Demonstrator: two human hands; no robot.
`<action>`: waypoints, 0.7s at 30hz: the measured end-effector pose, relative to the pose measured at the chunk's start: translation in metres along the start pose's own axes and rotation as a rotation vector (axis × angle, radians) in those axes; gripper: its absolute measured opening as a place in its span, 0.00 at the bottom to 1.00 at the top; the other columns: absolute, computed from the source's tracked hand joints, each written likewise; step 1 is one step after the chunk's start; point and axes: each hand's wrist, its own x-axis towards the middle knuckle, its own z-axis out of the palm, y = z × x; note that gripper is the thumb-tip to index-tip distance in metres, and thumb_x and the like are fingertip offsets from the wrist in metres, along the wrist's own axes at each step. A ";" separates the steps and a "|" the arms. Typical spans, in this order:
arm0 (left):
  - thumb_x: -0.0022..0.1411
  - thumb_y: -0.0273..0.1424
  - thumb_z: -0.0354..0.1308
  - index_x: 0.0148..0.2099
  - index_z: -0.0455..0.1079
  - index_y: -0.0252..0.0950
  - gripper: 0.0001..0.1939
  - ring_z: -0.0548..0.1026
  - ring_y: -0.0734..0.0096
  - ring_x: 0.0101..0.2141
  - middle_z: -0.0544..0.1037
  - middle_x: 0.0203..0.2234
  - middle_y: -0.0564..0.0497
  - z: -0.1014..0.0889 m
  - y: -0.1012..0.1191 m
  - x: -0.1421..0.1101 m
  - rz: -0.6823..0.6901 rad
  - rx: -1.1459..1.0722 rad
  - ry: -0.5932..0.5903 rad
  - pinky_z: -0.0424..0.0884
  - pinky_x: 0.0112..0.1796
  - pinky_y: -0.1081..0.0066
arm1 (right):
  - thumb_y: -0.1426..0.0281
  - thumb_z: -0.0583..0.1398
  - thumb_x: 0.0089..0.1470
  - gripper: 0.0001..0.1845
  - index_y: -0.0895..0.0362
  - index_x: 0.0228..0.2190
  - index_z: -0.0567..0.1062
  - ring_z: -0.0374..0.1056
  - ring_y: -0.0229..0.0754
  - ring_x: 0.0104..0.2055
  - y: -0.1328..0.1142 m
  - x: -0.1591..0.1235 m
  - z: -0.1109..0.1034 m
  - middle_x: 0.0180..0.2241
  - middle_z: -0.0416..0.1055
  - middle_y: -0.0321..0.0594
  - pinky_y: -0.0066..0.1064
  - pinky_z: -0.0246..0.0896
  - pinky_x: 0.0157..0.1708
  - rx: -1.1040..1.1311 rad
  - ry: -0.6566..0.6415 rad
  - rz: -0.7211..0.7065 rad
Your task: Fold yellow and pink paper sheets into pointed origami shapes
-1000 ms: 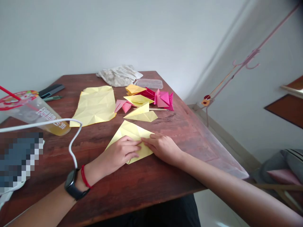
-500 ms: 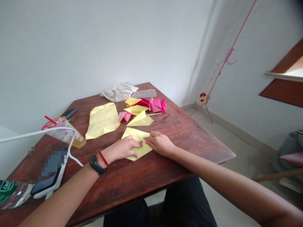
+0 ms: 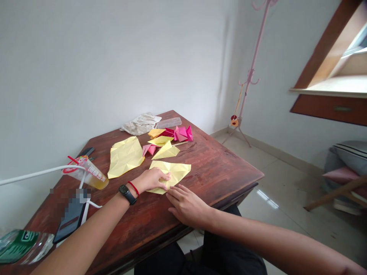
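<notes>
A creased sheet of yellow paper (image 3: 180, 172) lies near the front edge of the table, its right side spread out and slightly raised. My left hand (image 3: 155, 179) rests on top of its left part, thumb and index finger apart and pressing it to the table. Those fingers cover part of the creases. At the sheet's lower right edge is my right hand (image 3: 185, 204), palm down with fingers stretched out and thumb spread away. Its fingertips are close to the left thumb; whether they touch the paper I cannot tell. A folded yellow paper piece (image 3: 166, 151) stands just behind the sheet.
Pink folded papers (image 3: 181, 133) and a larger creased yellow sheet (image 3: 125, 156) lie farther back. On the left are a tilted drink cup (image 3: 96, 176), a white cable (image 3: 37, 173), a phone (image 3: 70, 221) and a plastic bottle (image 3: 25, 244). A cloth (image 3: 142, 124) lies against the wall.
The sheet's right side has opened out to the right. My right hand has slid off it toward me, to the lower edge; my left hand still presses it. The view has turned right.
</notes>
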 end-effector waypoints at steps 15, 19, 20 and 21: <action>0.58 0.38 0.69 0.55 0.79 0.44 0.22 0.77 0.52 0.54 0.78 0.57 0.48 -0.002 0.004 -0.003 -0.021 -0.015 -0.007 0.71 0.50 0.68 | 0.76 0.52 0.67 0.13 0.61 0.46 0.75 0.73 0.49 0.52 0.025 -0.012 -0.009 0.46 0.76 0.50 0.45 0.64 0.57 -0.057 0.079 0.143; 0.57 0.39 0.70 0.56 0.79 0.43 0.24 0.76 0.51 0.56 0.76 0.59 0.47 -0.001 0.001 -0.002 -0.028 -0.032 -0.016 0.71 0.50 0.67 | 0.76 0.51 0.67 0.15 0.61 0.46 0.77 0.73 0.49 0.52 0.041 -0.023 -0.019 0.46 0.77 0.51 0.45 0.64 0.58 -0.060 0.099 0.194; 0.57 0.39 0.70 0.57 0.79 0.44 0.25 0.76 0.51 0.56 0.75 0.60 0.47 0.000 0.001 -0.002 -0.028 -0.035 -0.018 0.71 0.50 0.66 | 0.76 0.51 0.68 0.16 0.61 0.47 0.77 0.73 0.49 0.52 0.044 -0.025 -0.021 0.47 0.77 0.51 0.45 0.64 0.58 -0.059 0.099 0.209; 0.57 0.39 0.70 0.57 0.78 0.43 0.25 0.76 0.50 0.56 0.74 0.60 0.48 0.000 0.001 -0.002 -0.027 -0.038 -0.019 0.72 0.50 0.66 | 0.76 0.50 0.68 0.17 0.61 0.47 0.77 0.73 0.49 0.52 0.048 -0.027 -0.024 0.48 0.77 0.51 0.46 0.64 0.58 -0.061 0.099 0.223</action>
